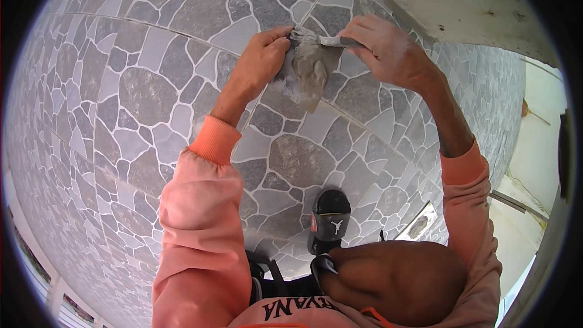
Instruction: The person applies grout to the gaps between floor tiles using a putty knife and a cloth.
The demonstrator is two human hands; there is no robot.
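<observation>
My left hand (264,58) pinches the edge of a dark, crumpled sheet or bag whose kind I cannot make out. Grey wet paste (313,70), like cement or putty, is heaped on it and hangs down in a point. From the other side my right hand (388,51), dusted with pale powder, grips a flat metal scraper (340,41). Its far end reaches the top of the paste, between the two hands. Both hands are above the stone-patterned floor tiles (303,158).
A pale, stained ledge (467,6) juts in at the upper right. Below the hands is my foot in a black slide sandal (331,222), beside my bent knee (401,273). A white wall (519,206) runs along the right, and a railing (54,291) shows at the lower left.
</observation>
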